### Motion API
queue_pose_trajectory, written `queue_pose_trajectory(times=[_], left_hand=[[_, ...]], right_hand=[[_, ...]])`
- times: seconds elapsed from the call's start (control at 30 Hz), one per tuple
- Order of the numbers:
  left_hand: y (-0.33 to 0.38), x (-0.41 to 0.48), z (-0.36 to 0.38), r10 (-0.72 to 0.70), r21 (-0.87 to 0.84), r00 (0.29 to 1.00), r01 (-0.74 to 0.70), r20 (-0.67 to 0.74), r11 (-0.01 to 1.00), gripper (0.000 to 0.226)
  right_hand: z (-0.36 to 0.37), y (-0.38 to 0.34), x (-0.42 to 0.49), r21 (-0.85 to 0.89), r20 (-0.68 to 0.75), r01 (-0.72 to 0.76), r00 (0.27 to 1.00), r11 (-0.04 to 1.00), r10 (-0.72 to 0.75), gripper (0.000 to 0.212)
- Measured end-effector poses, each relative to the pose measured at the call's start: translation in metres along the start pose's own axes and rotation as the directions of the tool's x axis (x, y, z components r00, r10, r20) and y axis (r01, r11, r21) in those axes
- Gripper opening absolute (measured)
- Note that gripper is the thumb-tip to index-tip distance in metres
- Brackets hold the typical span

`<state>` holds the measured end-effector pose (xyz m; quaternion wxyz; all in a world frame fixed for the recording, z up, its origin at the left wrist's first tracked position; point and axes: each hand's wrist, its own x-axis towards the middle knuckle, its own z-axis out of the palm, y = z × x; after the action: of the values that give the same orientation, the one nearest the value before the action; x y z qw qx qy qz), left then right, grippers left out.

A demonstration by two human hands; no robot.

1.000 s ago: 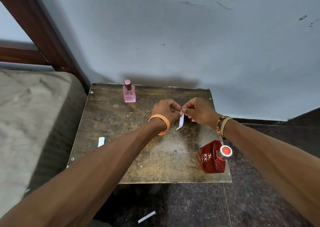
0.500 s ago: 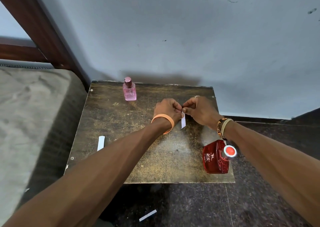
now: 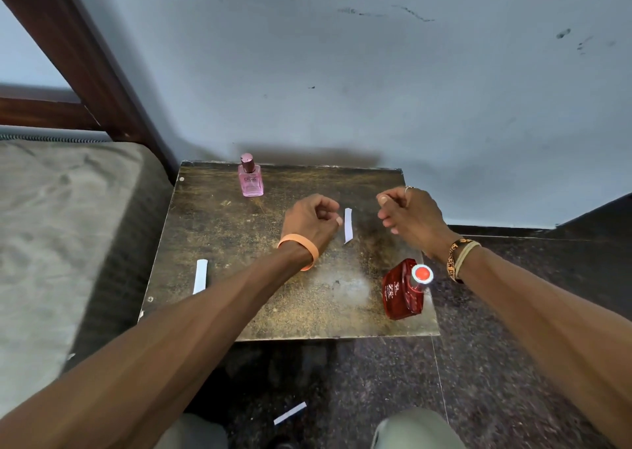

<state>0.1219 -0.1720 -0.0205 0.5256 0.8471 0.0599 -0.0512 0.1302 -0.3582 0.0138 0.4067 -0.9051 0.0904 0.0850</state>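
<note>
The fingers of the left hand (image 3: 313, 221) are curled into a loose fist and grip nothing; the thumb tip sits just beside the paper strip (image 3: 348, 225) without touching it. The right hand (image 3: 407, 212) has its fingers bent in against the thumb, also empty as far as the view shows. The strip lies between the two hands, on the far middle of the table (image 3: 222, 229); its near end looks slightly lifted. I cannot tell whether it rests flat.

Farther out, a pink perfume bottle (image 3: 251, 180) stands capped at the far left, and a red perfume bottle (image 3: 402, 291) sits at the near right corner. A second strip (image 3: 200, 276) lies near the left edge and a third (image 3: 290, 413) on the floor.

The handling of this strip seems finished. Picking up a bottle or the next strip probably remains.
</note>
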Motion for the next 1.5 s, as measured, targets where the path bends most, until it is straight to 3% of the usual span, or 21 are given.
queue_pose_trajectory(times=[0.13,0.27,0.37,0.43,0.57,0.7,0.87,1.17,1.33,1.5], left_hand=[[0.021,-0.030,-0.010,0.082,-0.099,0.996,-0.080,0.021,0.992,0.026],[0.039,-0.070,-0.016,0.125,-0.149,0.979,-0.101,0.160,0.984,0.043],[0.050,-0.100,-0.014,0.132,-0.029,0.941,-0.129,0.310,0.991,0.066],[0.055,-0.115,-0.004,0.095,0.098,0.917,-0.144,0.388,0.985,0.086],[0.060,-0.133,0.020,0.053,0.221,0.909,-0.156,0.413,0.963,0.104],[0.070,-0.135,0.027,0.036,0.134,0.913,-0.099,0.406,0.986,0.094],[0.062,-0.122,0.033,0.007,0.054,0.920,-0.031,0.391,0.998,0.076],[0.053,-0.117,0.039,0.043,-0.013,0.903,-0.041,0.427,0.999,0.082],[0.052,-0.111,0.037,0.049,0.039,0.899,-0.073,0.436,0.997,0.069],[0.053,-0.113,0.039,0.066,0.080,0.910,-0.108,0.408,0.991,0.071]], right_hand=[[-0.031,-0.011,-0.030,0.093,-0.038,-0.005,0.999,0.996,0.009,0.019],[-0.058,-0.024,-0.069,0.107,-0.071,0.045,0.997,0.993,-0.037,0.021],[-0.073,-0.032,-0.102,-0.017,-0.024,0.131,0.991,0.991,-0.131,0.024],[-0.078,-0.034,-0.120,-0.150,0.091,0.178,0.982,0.972,-0.166,0.034],[-0.071,-0.034,-0.138,-0.394,0.241,0.256,0.956,0.883,-0.170,0.063],[-0.057,-0.025,-0.143,-0.517,0.241,0.271,0.956,0.812,-0.166,0.061],[-0.049,-0.012,-0.143,-0.447,0.150,0.253,0.967,0.858,-0.207,0.035],[-0.051,-0.006,-0.139,-0.431,0.168,0.263,0.963,0.863,-0.210,0.023],[-0.042,-0.006,-0.147,-0.520,0.164,0.255,0.966,0.815,-0.198,0.022],[-0.045,-0.010,-0.151,-0.550,0.201,0.271,0.961,0.790,-0.190,0.015]])
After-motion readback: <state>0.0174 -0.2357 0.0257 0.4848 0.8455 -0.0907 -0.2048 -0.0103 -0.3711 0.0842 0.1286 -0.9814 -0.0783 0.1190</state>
